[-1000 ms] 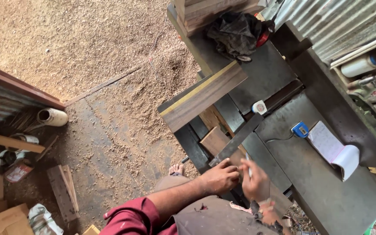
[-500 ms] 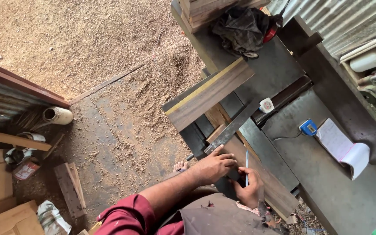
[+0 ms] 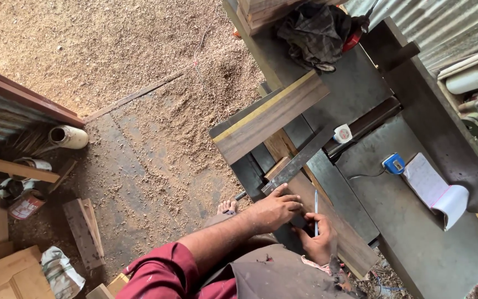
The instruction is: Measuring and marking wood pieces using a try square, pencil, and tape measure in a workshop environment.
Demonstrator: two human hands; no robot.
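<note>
Two hands worked on the grey machine table (image 3: 416, 243) | long wooden plank (image 3: 327, 216) lay across its near edge | steel square (image 3: 297, 163) lay flat on the plank, marking apparently under way, no cut visible | left hand (image 3: 275, 210) pressed the square, fingers curled | right hand (image 3: 319, 238) pinched a pencil (image 3: 316, 210) upright beside it.

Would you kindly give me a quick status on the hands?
Left hand pressing steel square onto plank. Right hand holding pencil. Nothing blocking.
</note>
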